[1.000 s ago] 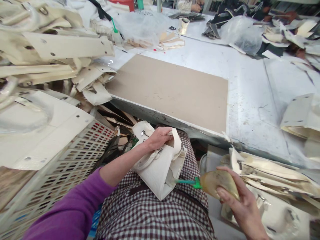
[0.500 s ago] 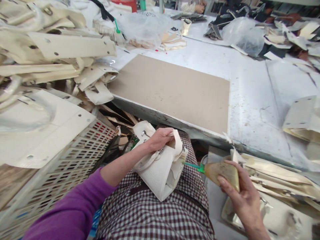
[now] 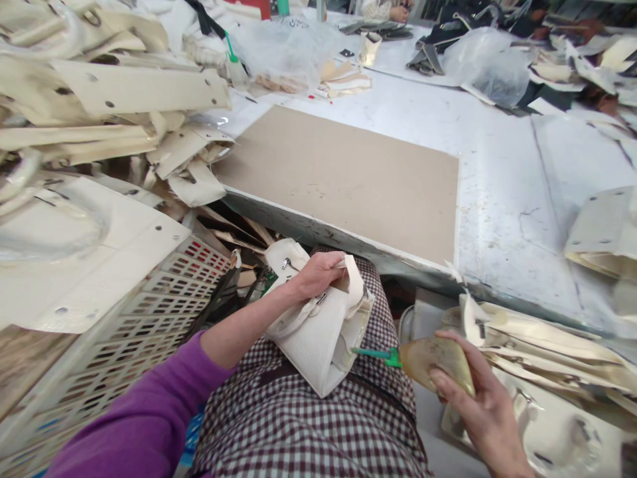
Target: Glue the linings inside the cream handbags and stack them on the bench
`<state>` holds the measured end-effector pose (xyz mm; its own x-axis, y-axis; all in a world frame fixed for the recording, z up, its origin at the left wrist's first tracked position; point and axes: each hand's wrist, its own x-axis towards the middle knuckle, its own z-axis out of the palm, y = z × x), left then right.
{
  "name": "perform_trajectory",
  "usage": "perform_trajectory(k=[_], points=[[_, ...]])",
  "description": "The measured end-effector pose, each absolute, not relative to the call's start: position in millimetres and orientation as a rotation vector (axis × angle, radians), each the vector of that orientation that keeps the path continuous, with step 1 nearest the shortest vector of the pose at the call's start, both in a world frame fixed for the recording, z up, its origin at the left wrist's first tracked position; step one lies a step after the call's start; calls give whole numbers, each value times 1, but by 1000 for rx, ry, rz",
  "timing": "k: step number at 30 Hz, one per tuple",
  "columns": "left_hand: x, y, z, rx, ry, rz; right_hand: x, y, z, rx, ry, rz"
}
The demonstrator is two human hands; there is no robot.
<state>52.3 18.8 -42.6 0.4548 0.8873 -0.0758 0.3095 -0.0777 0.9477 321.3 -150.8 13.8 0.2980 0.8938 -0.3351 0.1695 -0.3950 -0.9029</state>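
Note:
On my lap, over a checked apron (image 3: 298, 425), lies a white handbag (image 3: 308, 345) with its open side turned to the right. My left hand (image 3: 318, 273) is closed on the bag's upper edge, near its strap and metal hardware. In my right hand (image 3: 472, 378) is a yellowish squeeze bottle of glue (image 3: 432, 362), held between thumb and fingers. Its thin green nozzle (image 3: 373, 353) points left, with the tip at the bag's open side edge. I cannot tell whether the tip touches it.
A brown board (image 3: 348, 179) lies on the white table (image 3: 502, 199) ahead. Cream bag pieces (image 3: 139, 86) are heaped at left, above a plastic crate (image 3: 164, 305). More cream bags (image 3: 552, 345) lie at right. Across the table, another person's hand (image 3: 399, 13) shows.
The bottle in my right hand has moved slightly left and down, its nozzle tip sliding lower along the bag's side edge. My left hand and the bag have barely moved.

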Motion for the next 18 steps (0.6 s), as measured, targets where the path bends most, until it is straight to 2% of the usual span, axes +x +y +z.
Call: perform_trajectory(k=[18], points=[[61,11,-40,1686,1247,739,307,-185,23,-1893,-846,1248]])
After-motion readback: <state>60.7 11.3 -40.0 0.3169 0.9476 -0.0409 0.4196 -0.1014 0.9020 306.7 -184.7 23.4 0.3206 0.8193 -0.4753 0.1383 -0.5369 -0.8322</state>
